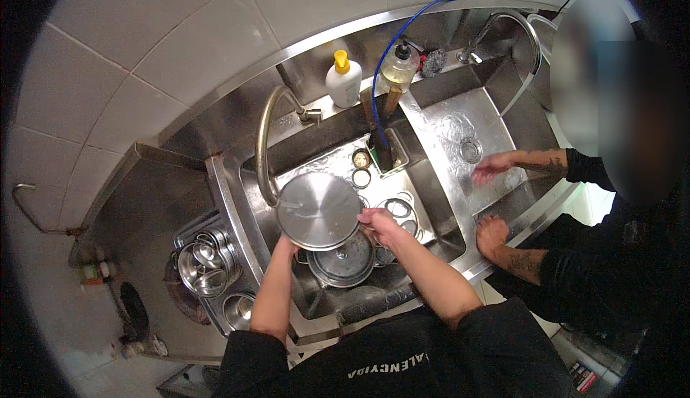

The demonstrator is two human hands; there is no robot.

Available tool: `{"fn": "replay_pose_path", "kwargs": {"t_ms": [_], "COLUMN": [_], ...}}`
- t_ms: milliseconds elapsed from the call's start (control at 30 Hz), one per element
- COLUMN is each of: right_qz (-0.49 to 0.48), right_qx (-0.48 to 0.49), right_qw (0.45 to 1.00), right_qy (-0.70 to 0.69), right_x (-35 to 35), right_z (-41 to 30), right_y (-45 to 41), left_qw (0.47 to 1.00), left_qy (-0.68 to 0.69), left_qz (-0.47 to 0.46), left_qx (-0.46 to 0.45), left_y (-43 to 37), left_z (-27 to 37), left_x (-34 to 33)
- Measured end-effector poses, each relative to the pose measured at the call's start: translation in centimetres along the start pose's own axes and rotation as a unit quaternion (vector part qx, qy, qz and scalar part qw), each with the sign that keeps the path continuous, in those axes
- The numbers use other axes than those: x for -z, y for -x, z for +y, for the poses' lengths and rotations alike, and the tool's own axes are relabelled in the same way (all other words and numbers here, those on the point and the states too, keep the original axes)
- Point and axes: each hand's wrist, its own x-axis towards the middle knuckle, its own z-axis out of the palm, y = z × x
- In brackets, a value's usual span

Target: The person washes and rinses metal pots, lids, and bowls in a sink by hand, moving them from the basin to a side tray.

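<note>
A round, shiny steel lid or pan base [320,209] is tilted under the curved spout of a faucet [264,139], with water running onto its face. My left hand [287,244] grips its lower left rim, fingers mostly hidden behind it. On the right edge, my right hand [380,225] holds the same piece. Just below it a darker round pot lid [342,258] rests in the sink [439,204]. Steel rings or round dishes [399,207] lie on the sink floor by my right hand, and two small round cups [361,167] sit farther back.
A rectangular container [399,163] stands in the sink, a blue hose [380,58] entering it. Behind are a yellow-pump bottle [344,80] and a clear soap bottle [400,69]. Stacked steel pots [207,266] stand left. A co-worker's hands [493,166] are at the right basin [458,120].
</note>
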Motion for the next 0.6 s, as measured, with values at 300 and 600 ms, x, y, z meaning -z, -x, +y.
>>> {"fn": "replay_pose_path", "kwargs": {"t_ms": [300,600], "right_qz": [0.140,0.103], "right_qx": [0.334,0.330], "right_qw": [0.909,0.850], "right_qy": [0.206,0.397], "right_x": [1.8,5.8], "right_z": [0.1,0.6], "right_y": [0.6,0.6], "left_qw": [0.990,0.797], "left_qy": [0.089,-0.519], "left_qz": [-0.092,0.019], "left_qx": [-0.063,-0.309], "left_y": [-0.7,-0.8], "left_z": [4.6,9.0], "left_x": [-6.0,-12.5]}}
